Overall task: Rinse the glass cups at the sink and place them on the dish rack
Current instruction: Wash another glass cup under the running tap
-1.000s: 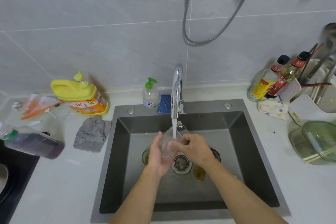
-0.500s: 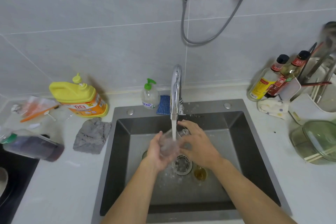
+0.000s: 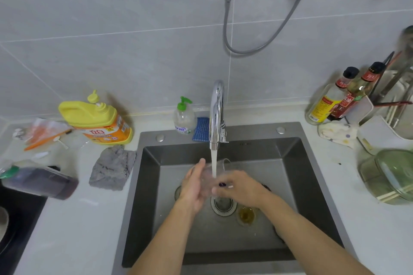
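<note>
A clear glass cup [image 3: 220, 166] is held tilted under the running stream from the chrome faucet [image 3: 216, 116], over the dark sink [image 3: 290, 163]. My left hand [image 3: 193, 187] cups it from the left. My right hand [image 3: 240, 187] grips it from the right, fingers across its lower part. Another glass cup [image 3: 246, 215] with yellowish liquid stands on the sink floor beside the drain [image 3: 223, 204]. A further cup shows partly behind my left wrist [image 3: 178, 193]. The white dish rack [image 3: 380, 131] stands at the right edge.
Left of the sink lie a grey cloth [image 3: 111, 167], a yellow detergent jug [image 3: 96, 118] and a dark bottle on its side [image 3: 40, 182]. A soap pump [image 3: 184, 116] and blue sponge [image 3: 200, 129] sit behind the sink. Sauce bottles [image 3: 342, 98] and a green glass bowl [image 3: 388, 176] stand right.
My right hand dropped from above the cup's rim to across its lower front. The cup stays under the stream in both hands, tilted more toward the back.
</note>
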`<state>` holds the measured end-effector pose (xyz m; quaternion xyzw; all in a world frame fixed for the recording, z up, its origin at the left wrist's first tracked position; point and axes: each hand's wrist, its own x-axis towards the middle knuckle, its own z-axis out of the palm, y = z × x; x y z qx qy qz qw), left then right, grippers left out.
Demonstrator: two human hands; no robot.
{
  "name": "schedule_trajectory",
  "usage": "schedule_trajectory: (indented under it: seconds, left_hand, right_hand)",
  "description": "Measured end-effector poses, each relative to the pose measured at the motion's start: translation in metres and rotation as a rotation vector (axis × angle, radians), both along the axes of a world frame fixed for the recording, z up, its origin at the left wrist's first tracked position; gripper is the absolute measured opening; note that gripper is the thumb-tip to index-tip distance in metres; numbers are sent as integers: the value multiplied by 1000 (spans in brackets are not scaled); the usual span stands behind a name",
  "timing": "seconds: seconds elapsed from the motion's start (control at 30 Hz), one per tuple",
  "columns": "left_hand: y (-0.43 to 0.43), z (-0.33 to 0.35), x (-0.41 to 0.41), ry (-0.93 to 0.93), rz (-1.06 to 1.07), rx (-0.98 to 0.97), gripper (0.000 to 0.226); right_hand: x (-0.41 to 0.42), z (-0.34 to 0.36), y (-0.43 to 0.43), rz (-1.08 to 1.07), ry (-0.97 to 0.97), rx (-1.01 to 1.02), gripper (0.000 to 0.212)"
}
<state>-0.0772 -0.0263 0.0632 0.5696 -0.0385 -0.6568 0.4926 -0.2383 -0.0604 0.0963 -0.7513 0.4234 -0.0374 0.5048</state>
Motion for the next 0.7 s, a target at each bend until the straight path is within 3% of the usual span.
schedule_trajectory:
  seconds: [0.07,0.1,0.23,0.3,0.43,0.5,0.57,0.63,0.7]
  left_hand:
    - [-2,0,0,29,-63,26,53]
    - [-3,1,-1,33,-81,50,54]
    - [-2,-3,-2,-20,-133,63,61]
    - [-5,-4,1,-28,-157,65,67]
    - [-8,-2,4,-5,-204,118,58]
    - [-4,-3,4,0,-216,139,60]
    - [0,-10,4,-93,-303,148,67]
    - [5,-8,3,-258,-390,140,72]
    - [7,-5,2,-210,-376,93,68]
  right_hand:
    - [-4,-1,-3,135,157,-130,10]
    - [-2,-1,-3,125,148,-126,14]
    - [6,1,-4,-20,-62,219,29]
    - [5,3,-5,8,-81,287,35]
    - [1,0,-11,224,208,-65,27]
    - [4,1,-13,144,176,-119,33]
    - [8,0,-14,-2,42,-36,34]
    - [14,4,-15,-114,-4,21,21]
    - [22,9,-11,-190,5,25,15]
